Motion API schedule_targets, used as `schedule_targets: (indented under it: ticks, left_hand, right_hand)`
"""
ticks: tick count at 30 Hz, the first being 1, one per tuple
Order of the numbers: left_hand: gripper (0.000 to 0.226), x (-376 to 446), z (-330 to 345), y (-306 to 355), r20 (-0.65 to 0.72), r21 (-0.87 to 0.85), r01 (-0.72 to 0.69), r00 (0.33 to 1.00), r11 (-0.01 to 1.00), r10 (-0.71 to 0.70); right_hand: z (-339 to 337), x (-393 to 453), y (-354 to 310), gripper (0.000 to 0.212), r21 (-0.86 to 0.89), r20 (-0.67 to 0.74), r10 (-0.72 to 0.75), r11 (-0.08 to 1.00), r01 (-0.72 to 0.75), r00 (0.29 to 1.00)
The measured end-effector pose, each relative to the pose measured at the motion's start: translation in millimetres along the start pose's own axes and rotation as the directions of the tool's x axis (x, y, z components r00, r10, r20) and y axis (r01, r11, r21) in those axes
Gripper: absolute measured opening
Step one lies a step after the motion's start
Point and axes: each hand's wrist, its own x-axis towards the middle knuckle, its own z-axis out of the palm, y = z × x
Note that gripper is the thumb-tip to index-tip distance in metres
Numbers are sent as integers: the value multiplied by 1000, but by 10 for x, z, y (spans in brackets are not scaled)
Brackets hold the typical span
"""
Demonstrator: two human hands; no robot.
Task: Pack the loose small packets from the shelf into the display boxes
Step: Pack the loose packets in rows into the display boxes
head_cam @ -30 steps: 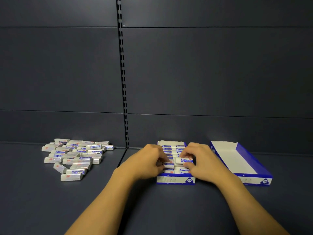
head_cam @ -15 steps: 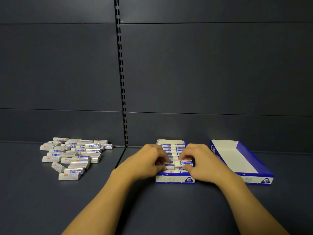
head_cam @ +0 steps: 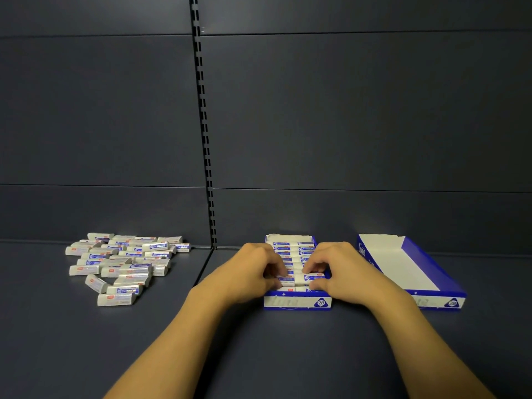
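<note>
A blue and white display box (head_cam: pixel 296 302) stands on the dark shelf, filled with two rows of small white packets with blue labels. My left hand (head_cam: pixel 247 272) rests on the left row near the box's front, fingers curled on a packet (head_cam: pixel 286 281). My right hand (head_cam: pixel 342 272) pinches a packet (head_cam: pixel 309 277) lying across the right row. A second, empty display box (head_cam: pixel 414 266) sits just to the right. A heap of loose packets (head_cam: pixel 121 263) lies on the shelf at the left.
The shelf's dark back panel rises behind, with a slotted upright (head_cam: pixel 205 139) just left of the filled box. A seam in the shelf floor (head_cam: pixel 204 266) runs between the loose heap and the boxes.
Both hands have stayed over the front of the filled box, fingers shifting slightly on the packets. The view has tilted a little.
</note>
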Motion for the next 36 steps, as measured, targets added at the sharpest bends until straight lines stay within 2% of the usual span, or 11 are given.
schedule_targets:
  ticks: [10,12,14,16,17,23,27,32,36]
  left_hand:
    - [25,-23,35,-63,-56,-63,-5,998,998,1]
    - [22,-47,18,-70,-78,-93,-20,997,995,13]
    - [16,-81,-6,-59,-124,-144,-24,992,989,6]
    - [12,-123,-52,-42,-175,-157,-7,984,988,-21]
    - [12,-143,-84,-37,-196,-123,3,980,992,-28]
    - [19,-434,-371,-41,-249,111,100,966,989,-70]
    - [18,-758,-589,-91,-300,179,220,940,959,-160]
    - [20,-1219,-836,-179,-299,254,384,904,888,-306]
    - [24,-1544,-987,-281,-298,273,489,862,828,-411]
  right_hand:
    - [-24,-24,-1,36,24,-20,3,1000,-2,1000]
    - [-40,-38,-10,24,72,-107,-8,997,16,994]
    - [-34,-52,-45,7,166,-266,-6,985,52,964]
    - [-16,-59,-90,2,244,-366,21,967,74,931]
    - [-4,-61,-111,2,237,-369,24,969,69,929]
    - [-32,-18,-288,3,105,-295,-47,991,82,954]
    - [-105,62,-590,6,16,-220,-140,989,147,965]
    - [-105,153,-1040,18,-92,-64,-232,970,226,971]
    - [-65,203,-1355,29,-137,37,-232,962,235,972]
